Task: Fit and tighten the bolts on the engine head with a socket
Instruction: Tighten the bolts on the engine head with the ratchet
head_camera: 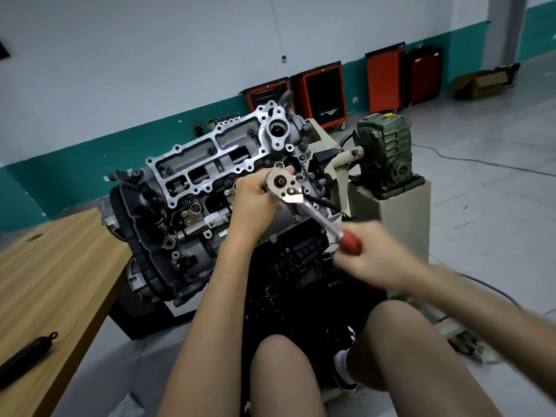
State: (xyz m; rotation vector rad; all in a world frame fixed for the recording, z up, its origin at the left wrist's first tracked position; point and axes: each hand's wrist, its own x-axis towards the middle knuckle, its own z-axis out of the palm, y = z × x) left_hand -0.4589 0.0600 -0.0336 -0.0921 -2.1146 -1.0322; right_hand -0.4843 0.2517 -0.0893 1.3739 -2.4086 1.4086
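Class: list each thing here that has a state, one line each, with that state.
ratchet: socket end down on the engine head, held by both hands
left hand: grips the ratchet's head
right hand: grips the red handle, blurred
engine head: top uncovered
cardboard box: flaps open

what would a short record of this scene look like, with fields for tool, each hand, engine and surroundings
tool: chrome ratchet wrench with red handle, head on the engine top
left hand: fingers curled round the ratchet's head
right hand: grips the red handle, motion-blurred
engine: grey metal engine head, several bolts seated
nearby: wooden table with a black cylindrical object
behind: green gearbox, orange tool cabinets
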